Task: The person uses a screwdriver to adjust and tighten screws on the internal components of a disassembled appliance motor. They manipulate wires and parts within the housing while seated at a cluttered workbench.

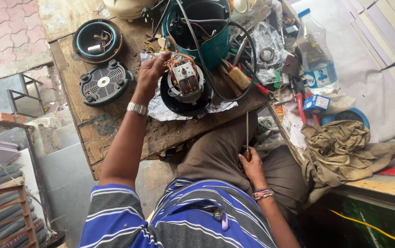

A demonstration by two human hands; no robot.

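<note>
An electric motor (186,82) with copper windings sits in a round black housing (183,103) on a sheet of paper on the wooden workbench (114,133). My left hand (151,73), a metal watch on its wrist, reaches over the bench and touches the motor's left side near the wires. My right hand (252,167) rests on my lap and grips a long thin screwdriver (247,133) that points up toward the bench. Behind the motor stands an open teal appliance body (202,27) with a black cable looping out of it.
A black vented cover (104,82) and a round black-and-blue part (97,40) lie at the bench's left. Screwdrivers, pliers, a plastic bottle (316,55), a small blue box and a brown cloth (339,147) crowd the right side. Metal railings stand at the lower left.
</note>
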